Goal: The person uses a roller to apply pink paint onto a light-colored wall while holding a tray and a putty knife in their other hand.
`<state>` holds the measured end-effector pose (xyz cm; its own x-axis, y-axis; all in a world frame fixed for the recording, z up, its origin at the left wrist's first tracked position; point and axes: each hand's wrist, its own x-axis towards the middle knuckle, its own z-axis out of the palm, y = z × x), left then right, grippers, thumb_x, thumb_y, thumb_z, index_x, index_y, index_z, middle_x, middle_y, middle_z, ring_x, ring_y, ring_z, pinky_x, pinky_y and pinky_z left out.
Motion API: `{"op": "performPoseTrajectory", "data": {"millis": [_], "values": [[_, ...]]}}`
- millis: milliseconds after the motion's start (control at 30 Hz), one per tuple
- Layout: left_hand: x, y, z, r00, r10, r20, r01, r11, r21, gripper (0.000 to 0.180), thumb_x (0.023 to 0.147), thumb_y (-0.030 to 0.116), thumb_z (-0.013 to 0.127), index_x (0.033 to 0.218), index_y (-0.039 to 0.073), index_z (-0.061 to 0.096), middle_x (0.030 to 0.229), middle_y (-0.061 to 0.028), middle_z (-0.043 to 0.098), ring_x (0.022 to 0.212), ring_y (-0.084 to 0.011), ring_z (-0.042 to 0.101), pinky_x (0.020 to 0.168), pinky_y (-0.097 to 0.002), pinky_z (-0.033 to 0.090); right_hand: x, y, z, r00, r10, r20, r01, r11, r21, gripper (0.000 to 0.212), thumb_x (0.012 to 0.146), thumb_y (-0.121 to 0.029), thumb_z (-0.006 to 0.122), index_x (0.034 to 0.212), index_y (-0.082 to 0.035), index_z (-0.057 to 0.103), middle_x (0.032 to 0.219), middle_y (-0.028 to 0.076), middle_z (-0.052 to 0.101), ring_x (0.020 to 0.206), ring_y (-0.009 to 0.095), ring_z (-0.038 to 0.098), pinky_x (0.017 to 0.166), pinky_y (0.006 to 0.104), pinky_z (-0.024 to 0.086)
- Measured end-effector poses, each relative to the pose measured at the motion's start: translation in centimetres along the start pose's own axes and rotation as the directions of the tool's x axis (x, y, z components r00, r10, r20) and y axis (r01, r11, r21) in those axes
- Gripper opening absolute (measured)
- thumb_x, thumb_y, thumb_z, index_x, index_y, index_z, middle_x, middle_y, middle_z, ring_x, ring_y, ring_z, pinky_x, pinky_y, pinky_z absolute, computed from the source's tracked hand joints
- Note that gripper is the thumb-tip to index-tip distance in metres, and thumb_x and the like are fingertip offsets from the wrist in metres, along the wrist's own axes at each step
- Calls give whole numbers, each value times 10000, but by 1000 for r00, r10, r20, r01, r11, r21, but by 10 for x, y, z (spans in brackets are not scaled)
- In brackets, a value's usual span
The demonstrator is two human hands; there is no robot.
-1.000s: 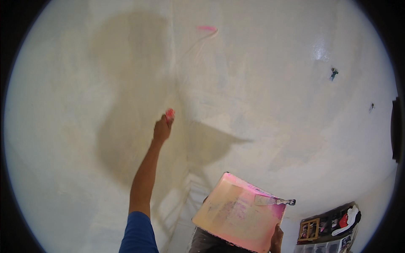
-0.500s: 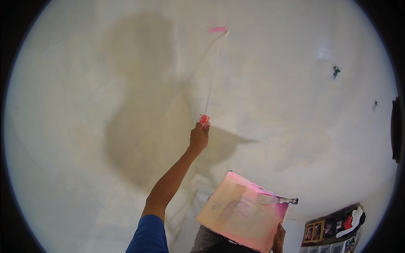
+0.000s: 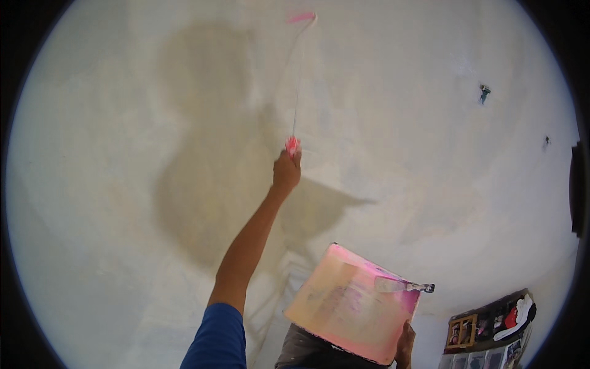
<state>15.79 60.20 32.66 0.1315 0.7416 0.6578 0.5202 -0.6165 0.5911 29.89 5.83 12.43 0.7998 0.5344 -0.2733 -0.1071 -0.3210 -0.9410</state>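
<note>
Stretched up in front of me, my left hand (image 3: 287, 170) is closed around the red, paint-smeared grip of a small paint roller (image 3: 292, 144). Its thin wire frame runs upward to a slim pink roller sleeve (image 3: 300, 17), which appears to be at the wall (image 3: 393, 123) near the top of the view; contact is hard to judge. Low on the right, my right hand (image 3: 405, 345) grips the edge of a paint tray (image 3: 344, 307) streaked with pink and peach, some fingers hidden behind it. Across the tray's upper right corner lies a putty knife (image 3: 399, 285), its handle jutting past the rim.
A small dark fitting (image 3: 484, 93) sticks out of the wall at upper right, with a smaller one (image 3: 547, 141) beyond. At lower right stands a shelf unit (image 3: 488, 329) with a wooden frame, red and white cloths. My shadow (image 3: 209, 147) falls across the wall's left half.
My left hand has pushed the roller higher and slightly left. The tray and my right hand have stayed almost where they were, with the putty knife still on the tray.
</note>
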Motion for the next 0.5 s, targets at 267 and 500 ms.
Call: {"op": "performPoseTrajectory", "data": {"millis": [267,500], "values": [[-172,-117,36,942,-230,245,206,971,120,373,903,341,567,959,-16,473,761,-271,625,747,-456,616,635,-532,485,-2,-3,-4,1000,20,16,-19,999,-47,593,995,-417,325,1111,112,567,967,181,643,854,232,578,752,368,456],[-188,-125,25,941,-196,276,155,974,164,351,908,332,560,951,-5,472,746,-265,621,730,-457,612,628,-531,483,1,-2,-4,1000,23,18,-22,997,-73,596,994,-420,325,1112,115,561,962,170,641,855,229,577,746,368,457]]}}
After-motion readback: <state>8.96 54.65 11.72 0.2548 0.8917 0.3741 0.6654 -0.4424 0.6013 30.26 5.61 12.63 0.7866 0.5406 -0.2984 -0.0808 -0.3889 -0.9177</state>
